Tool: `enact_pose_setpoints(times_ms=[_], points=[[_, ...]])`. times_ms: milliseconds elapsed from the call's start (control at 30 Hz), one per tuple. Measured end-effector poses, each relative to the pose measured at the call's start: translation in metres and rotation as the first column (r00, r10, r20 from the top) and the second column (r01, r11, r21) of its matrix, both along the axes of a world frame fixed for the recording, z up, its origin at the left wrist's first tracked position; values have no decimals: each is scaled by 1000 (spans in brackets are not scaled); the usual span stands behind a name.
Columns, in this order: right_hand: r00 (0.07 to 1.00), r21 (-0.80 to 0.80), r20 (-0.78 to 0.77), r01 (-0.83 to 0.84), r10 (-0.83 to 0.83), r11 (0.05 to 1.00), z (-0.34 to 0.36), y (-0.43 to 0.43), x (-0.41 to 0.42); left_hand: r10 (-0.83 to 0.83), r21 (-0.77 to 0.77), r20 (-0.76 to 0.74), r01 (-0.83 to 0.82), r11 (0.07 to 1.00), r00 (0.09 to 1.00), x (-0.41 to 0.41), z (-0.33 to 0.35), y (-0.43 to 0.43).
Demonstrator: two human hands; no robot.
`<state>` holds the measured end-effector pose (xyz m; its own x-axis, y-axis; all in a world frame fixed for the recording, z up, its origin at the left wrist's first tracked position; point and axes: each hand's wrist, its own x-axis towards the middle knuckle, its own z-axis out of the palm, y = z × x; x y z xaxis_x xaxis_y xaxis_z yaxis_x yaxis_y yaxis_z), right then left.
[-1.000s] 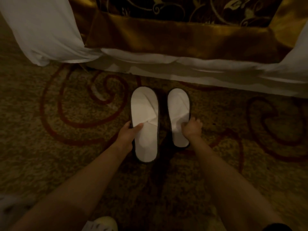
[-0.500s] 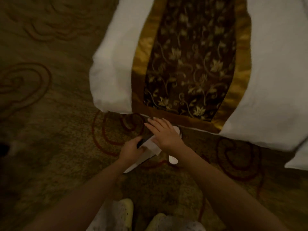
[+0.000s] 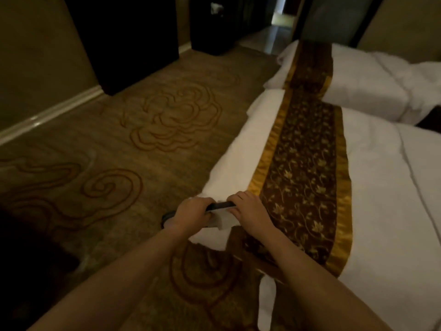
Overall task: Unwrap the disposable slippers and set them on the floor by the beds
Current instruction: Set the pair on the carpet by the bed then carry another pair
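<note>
Both my hands hold the pair of white disposable slippers (image 3: pixel 223 220), pressed together with a black sole edge on top. They are lifted above the carpet at the near corner of the nearest bed (image 3: pixel 381 187). My left hand (image 3: pixel 193 212) grips the left part, and a dark heel end sticks out beyond it. My right hand (image 3: pixel 248 210) curls over the right end. Most of the slippers is hidden by my hands.
A gold and brown runner (image 3: pixel 303 168) crosses the white bedding of the near bed and a second bed (image 3: pixel 370 77) behind it. Patterned carpet (image 3: pixel 119 163) stretches to the left. Dark furniture (image 3: pixel 124 39) stands against the far wall.
The slippers lay side by side on the carpet by the bed. Both hands took them up and put them together, and my view has risen from the floor to the room.
</note>
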<state>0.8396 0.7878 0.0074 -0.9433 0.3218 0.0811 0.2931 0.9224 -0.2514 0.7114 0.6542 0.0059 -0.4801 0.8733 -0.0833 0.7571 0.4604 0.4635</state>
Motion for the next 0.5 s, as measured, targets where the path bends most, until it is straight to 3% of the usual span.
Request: enact_pose_setpoints(times_ms=[200,500], points=[[997,-23,-71,22,-23,1000,37,17,-76,90,27,-248,-86,996,965,-62,38,13],[995,-34,-93,-49,46,998,49,97,-211,187,-61,-216,-204,977,958,-182,57,85]])
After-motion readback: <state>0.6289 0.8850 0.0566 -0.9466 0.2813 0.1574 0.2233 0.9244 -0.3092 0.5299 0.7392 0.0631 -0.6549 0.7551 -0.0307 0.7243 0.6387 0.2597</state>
